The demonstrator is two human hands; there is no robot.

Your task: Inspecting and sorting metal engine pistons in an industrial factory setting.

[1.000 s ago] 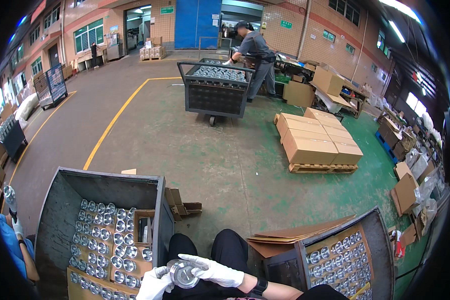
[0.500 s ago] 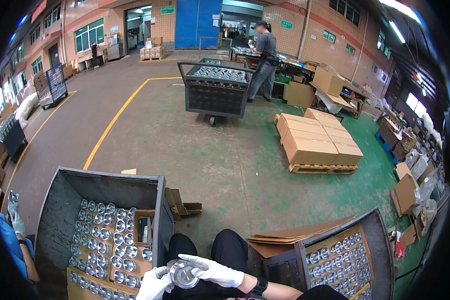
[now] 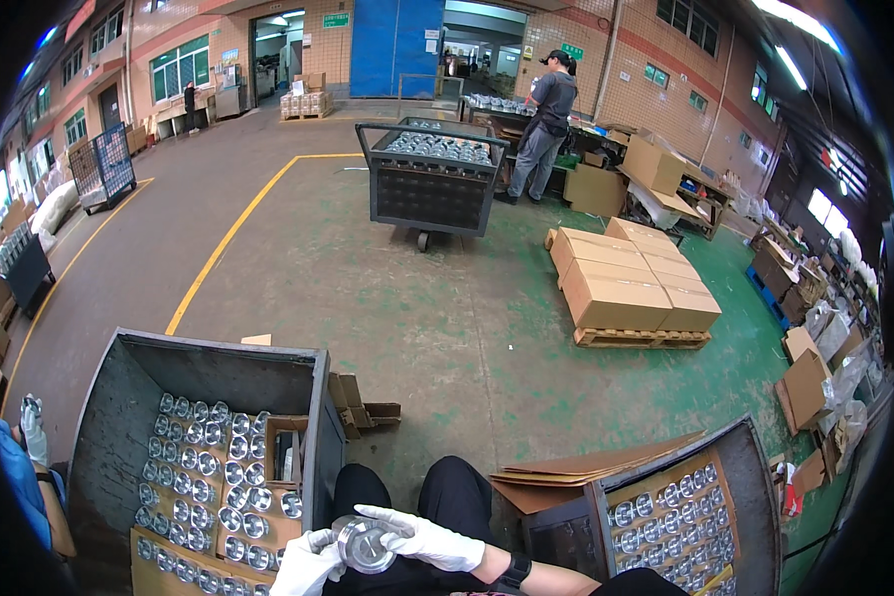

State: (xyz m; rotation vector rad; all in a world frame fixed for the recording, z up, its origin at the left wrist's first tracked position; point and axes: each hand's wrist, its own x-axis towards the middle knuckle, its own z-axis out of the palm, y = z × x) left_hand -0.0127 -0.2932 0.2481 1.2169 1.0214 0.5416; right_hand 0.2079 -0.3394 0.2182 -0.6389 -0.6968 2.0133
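Observation:
A shiny metal piston (image 3: pixel 367 545) is held low in front of my lap between both gloved hands. My left hand (image 3: pixel 311 564), in a white glove, grips its left side. From the right, my right hand (image 3: pixel 423 539), also white-gloved, has its fingers closed over the piston's upper right edge. Left of my knees, a dark metal bin (image 3: pixel 320 417) holds rows of similar pistons (image 3: pixel 207 463) standing on cardboard. To my right, another dark bin (image 3: pixel 606 517) carries more rows of pistons (image 3: pixel 672 519).
Flat cardboard sheets (image 3: pixel 596 463) lean by the right bin. A person's gloved hand (image 3: pixel 33 429) shows at the far left. Ahead stand a loaded cart (image 3: pixel 427 194), boxes (image 3: pixel 616 293) on a wooden pallet (image 3: pixel 642 339), and a person (image 3: pixel 546 124) at a bench.
My hands and the piston stay almost still. The person by the bench has moved right and turned. The gloved hand at the far left has shifted slightly.

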